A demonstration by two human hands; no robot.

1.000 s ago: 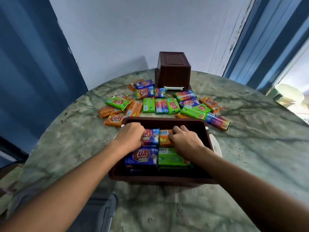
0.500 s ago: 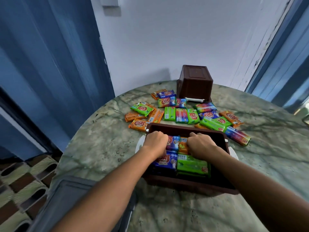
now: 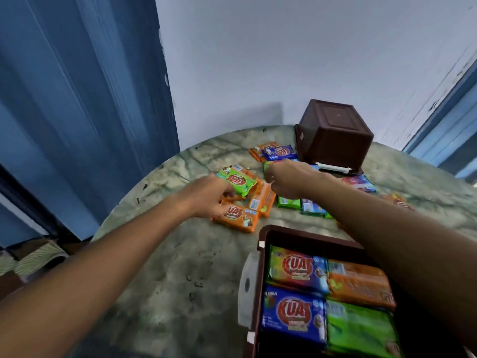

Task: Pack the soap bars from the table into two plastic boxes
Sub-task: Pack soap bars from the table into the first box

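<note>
A brown plastic box (image 3: 263, 257) stands open at the lower right, with blue (image 3: 291, 313), orange (image 3: 361, 282) and green (image 3: 358, 329) soap bars lying flat inside. A second brown box (image 3: 333, 135) rests upside down at the table's far side. Loose soap bars lie between the two boxes. My left hand (image 3: 209, 196) reaches into the left of the pile, its fingers curled onto an orange soap bar (image 3: 233, 197) under a green one (image 3: 237, 179). My right hand (image 3: 289, 179) hovers curled over a green bar (image 3: 268, 164); its fingertips are hidden.
The round green marble table (image 3: 185, 267) has bare surface left of the open box. A blue door (image 3: 77, 112) stands to the left, a pale wall behind. More bars lie right of my right arm (image 3: 358, 182). A white handle (image 3: 247, 288) sits on the open box's left side.
Both hands have left the open box and reached forward to the loose pile. The view has swung left and down, so the box now sits at the lower right.
</note>
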